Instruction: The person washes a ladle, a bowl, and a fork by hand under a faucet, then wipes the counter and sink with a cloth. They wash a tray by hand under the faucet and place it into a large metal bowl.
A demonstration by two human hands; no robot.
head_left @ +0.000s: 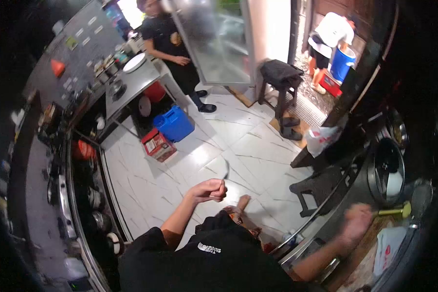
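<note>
My left hand (210, 191) is closed in front of my chest, above the floor. A slim metal utensil, like a spoon (227, 170) seen nearly edge-on, sticks up from its fingers. Off to the right, my right hand (357, 220) reaches over the counter, smeared by motion. Just beyond its fingers is a yellow-green T-shaped tool (396, 212); I cannot tell whether the hand grips it. A white plastic bag with red print (390, 249) lies on the counter close to that hand. Behind it stands a dark round pot (385, 170) with something pale inside.
A metal table (146, 80) holds a white plate (134, 63). A blue jerrycan (174, 123) and a red box (158, 146) sit on the floor. Stools (280, 78) stand near the doorway. A person (173, 53) is by the glass door; another bends outside beside a blue bucket (343, 64).
</note>
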